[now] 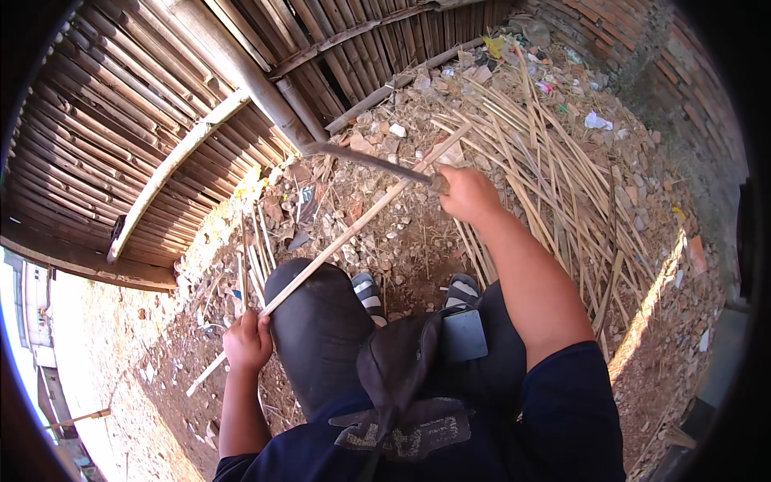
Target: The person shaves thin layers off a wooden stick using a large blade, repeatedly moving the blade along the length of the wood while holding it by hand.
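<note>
My left hand is closed around the lower part of a long, pale bamboo strip. The strip slants up and away to the right across my left knee, its lower end sticking out past the hand. My right hand grips the handle of a long, dark-bladed machete. Its blade points left and crosses the strip near the strip's far end; whether the edge touches the wood, I cannot tell.
Many split bamboo strips lie in a loose pile at the right. Rubble and litter cover the ground. A bamboo wall stands at the left, a brick wall at the right. A dark phone-like slab rests on my lap.
</note>
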Demonstrator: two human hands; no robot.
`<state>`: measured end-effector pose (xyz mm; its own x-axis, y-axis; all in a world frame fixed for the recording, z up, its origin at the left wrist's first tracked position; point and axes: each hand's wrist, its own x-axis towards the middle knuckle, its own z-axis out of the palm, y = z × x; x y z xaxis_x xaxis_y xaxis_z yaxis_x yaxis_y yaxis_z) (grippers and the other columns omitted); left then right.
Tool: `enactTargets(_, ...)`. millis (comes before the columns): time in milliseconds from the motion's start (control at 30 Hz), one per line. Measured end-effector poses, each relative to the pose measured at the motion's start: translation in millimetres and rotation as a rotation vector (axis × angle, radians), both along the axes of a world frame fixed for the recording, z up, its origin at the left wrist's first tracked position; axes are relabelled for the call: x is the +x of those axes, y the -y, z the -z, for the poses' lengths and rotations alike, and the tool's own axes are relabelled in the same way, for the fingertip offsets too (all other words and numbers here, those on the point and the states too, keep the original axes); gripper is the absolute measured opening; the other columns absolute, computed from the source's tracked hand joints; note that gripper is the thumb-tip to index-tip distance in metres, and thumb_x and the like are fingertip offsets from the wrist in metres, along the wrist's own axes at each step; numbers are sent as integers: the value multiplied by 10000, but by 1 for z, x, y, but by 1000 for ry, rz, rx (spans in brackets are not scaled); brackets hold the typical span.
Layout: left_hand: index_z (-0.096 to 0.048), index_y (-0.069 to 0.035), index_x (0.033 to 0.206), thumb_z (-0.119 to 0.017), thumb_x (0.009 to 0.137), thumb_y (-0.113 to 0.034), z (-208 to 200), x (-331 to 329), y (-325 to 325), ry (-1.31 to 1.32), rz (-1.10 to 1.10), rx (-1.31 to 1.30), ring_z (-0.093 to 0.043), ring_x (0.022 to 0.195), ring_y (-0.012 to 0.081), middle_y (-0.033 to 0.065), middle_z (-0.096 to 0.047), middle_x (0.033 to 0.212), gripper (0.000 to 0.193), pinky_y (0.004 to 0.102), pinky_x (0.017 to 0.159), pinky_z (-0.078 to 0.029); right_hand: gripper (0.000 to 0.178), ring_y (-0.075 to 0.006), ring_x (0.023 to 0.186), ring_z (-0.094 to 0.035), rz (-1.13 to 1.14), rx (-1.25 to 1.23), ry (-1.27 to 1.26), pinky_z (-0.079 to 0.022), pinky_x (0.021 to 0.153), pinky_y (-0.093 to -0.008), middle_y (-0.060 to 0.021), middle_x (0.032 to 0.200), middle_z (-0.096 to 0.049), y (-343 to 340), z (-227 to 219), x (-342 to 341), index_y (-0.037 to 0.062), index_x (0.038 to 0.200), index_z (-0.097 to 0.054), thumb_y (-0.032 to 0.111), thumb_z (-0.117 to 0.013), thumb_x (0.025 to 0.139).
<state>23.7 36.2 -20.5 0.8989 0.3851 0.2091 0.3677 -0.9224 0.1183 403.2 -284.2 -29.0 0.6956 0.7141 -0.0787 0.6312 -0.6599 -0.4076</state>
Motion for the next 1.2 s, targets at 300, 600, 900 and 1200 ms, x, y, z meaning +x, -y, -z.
enactTargets(300,-523,-78,782,-585,1009,-310,-17,9,7,-61,-17,14,-623,565,408,169,-609,639,331,515,519,-478,317,-390,983,-707,230,20,-16,-565,855,-515,-180,1023,-728,-2,-1,0,93,1116,-692,149,-686,804)
enactTargets(600,-542,-75,797,-587,1008,-317,-13,14,2,-6,34,-9,-625,575,412,169,-608,648,324,509,516,-481,321,-375,1004,-712,257,13,-95,-568,859,-502,-191,1000,-731,22,23,26,106,1116,-719,121,-669,799)
enactTargets(900,-548,-77,791,-580,1002,-351,-33,24,8,-113,-2,32,-633,601,423,177,-628,685,348,530,548,-489,344,-376,1029,-705,120,-179,-39,-571,870,-493,-170,1063,-734,0,-1,1,116,1128,-722,106,-658,791)
enactTargets(1200,-531,-79,794,-573,1011,-349,-11,13,0,-51,-14,-20,-635,610,427,176,-625,676,349,530,553,-486,332,-383,994,-706,191,-69,-33,-565,860,-506,-179,1015,-735,16,-32,7,112,1096,-720,119,-679,766)
